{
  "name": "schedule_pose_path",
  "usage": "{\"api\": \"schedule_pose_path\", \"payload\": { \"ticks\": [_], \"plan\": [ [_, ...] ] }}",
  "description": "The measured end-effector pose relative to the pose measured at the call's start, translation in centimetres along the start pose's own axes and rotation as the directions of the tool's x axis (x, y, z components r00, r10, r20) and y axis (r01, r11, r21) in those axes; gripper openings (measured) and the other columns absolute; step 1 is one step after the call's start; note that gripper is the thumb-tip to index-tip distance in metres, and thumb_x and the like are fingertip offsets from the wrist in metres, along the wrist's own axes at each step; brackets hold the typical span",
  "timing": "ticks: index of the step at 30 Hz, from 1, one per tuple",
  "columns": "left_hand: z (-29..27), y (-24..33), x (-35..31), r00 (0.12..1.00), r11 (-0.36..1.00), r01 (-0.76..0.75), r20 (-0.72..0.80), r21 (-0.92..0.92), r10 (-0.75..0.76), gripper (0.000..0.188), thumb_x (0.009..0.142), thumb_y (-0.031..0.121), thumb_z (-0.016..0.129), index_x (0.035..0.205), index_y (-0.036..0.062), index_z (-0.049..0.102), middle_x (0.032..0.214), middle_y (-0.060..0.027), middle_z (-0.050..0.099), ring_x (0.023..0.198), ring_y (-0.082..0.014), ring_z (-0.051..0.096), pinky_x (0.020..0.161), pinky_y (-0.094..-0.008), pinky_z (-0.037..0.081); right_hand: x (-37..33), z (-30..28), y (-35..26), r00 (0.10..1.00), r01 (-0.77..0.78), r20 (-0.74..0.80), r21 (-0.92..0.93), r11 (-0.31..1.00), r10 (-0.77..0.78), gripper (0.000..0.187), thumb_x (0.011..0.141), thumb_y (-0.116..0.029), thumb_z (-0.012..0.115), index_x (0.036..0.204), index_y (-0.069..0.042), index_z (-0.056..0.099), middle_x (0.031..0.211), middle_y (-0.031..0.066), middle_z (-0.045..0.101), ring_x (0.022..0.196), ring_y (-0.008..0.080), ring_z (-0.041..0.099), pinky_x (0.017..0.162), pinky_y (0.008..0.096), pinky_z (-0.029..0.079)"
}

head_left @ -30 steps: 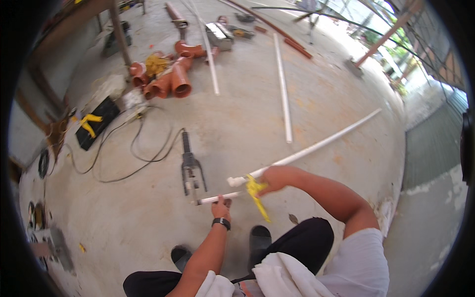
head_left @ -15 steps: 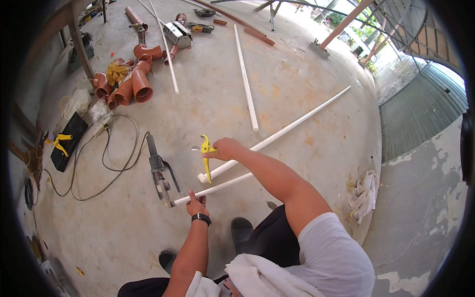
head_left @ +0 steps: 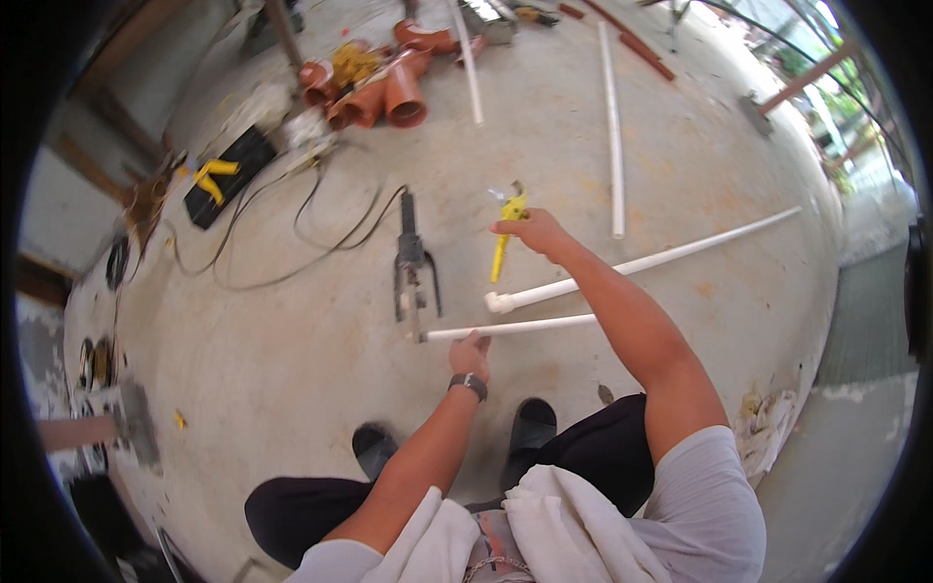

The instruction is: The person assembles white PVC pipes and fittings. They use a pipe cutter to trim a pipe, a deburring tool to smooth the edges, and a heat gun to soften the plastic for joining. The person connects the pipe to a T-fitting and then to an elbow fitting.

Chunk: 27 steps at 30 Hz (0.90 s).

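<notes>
Lettering check: no legible text.
Reddish print (head_left: 494, 528) shows on the front of the pale grey shirt (head_left: 695, 496), between folds of white cloth (head_left: 564, 520); it may include lettering, but blur and small size prevent any reading. No word, number or sign resolves elsewhere.

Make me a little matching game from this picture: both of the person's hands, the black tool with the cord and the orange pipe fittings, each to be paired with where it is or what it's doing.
Column one
1. Left hand
2. Right hand
3. Black corded tool
4. Orange pipe fittings

Column two
A. Grips a yellow hand tool
B. Clustered on the floor near the picture's top
C. Holds the nearer white pipe
D. At the left end of the nearer white pipe

Right pairs: 1-C, 2-A, 3-D, 4-B
</notes>
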State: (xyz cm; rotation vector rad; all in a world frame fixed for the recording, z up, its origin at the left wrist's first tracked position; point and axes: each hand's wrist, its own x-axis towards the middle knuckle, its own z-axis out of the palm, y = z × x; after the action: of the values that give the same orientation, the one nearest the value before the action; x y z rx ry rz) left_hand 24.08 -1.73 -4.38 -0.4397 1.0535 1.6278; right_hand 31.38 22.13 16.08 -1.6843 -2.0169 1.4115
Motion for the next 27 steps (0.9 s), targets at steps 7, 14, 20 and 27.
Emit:
{"api": "schedule_pose_path", "payload": {
  "ticks": [7, 14, 20, 27],
  "plan": [
    [0.8, 0.0, -2.2, 0.997, 0.992, -0.067, 0.03, 0.104, 0.064, 0.018, 0.102, 0.005, 0.063, 0.117, -0.0031, 0.057, 0.111, -0.011, 0.065, 0.102, -0.0233, 0.067, 0.097, -0.0391, 0.06, 0.8, 1.1, 5.5, 0.985, 0.145, -0.01, -0.494, 0.857, -0.172, 0.075, 0.069, -0.051, 0.088, 0.117, 0.002, 0.068, 0.11, 0.0234, 0.072, 0.104, 0.0377, 0.07, 0.089, 0.0439, 0.055],
    [1.4, 0.4, -2.0, 0.999, 0.987, -0.034, -0.032, 0.155, 0.04, 0.022, 0.102, 0.013, 0.068, 0.113, -0.0019, 0.057, 0.11, -0.0097, 0.064, 0.1, -0.0209, 0.067, 0.091, -0.0387, 0.062, -0.4, -1.4, 8.2, 0.999, 0.039, 0.032, -0.845, 0.534, -0.021, 0.061, 0.072, -0.047, 0.082, 0.114, -0.007, 0.064, 0.11, 0.0141, 0.073, 0.107, 0.0337, 0.069, 0.092, 0.0507, 0.051],
    [1.6, 0.1, -1.9, 0.996, 0.977, -0.024, -0.081, 0.212, 0.042, 0.034, 0.098, 0.023, 0.075, 0.113, -0.002, 0.057, 0.103, -0.0093, 0.067, 0.088, -0.0208, 0.069, 0.083, -0.0372, 0.063, -0.3, -2.0, 8.8, 0.999, 0.039, 0.046, -0.788, 0.614, -0.004, 0.061, 0.072, -0.046, 0.082, 0.113, -0.005, 0.065, 0.107, 0.0152, 0.073, 0.104, 0.034, 0.07, 0.09, 0.0474, 0.054],
    [2.1, 0.8, -2.3, 0.999, 0.973, -0.002, -0.044, 0.231, 0.013, 0.041, 0.095, 0.033, 0.079, 0.108, -0.0018, 0.062, 0.097, -0.0095, 0.068, 0.085, -0.0187, 0.068, 0.077, -0.0349, 0.062, -0.7, -0.5, 7.0, 0.992, 0.104, 0.127, -0.786, 0.609, -0.006, 0.059, 0.072, -0.047, 0.083, 0.11, -0.005, 0.066, 0.106, 0.016, 0.074, 0.104, 0.0345, 0.07, 0.089, 0.0458, 0.055]
  ]
}}
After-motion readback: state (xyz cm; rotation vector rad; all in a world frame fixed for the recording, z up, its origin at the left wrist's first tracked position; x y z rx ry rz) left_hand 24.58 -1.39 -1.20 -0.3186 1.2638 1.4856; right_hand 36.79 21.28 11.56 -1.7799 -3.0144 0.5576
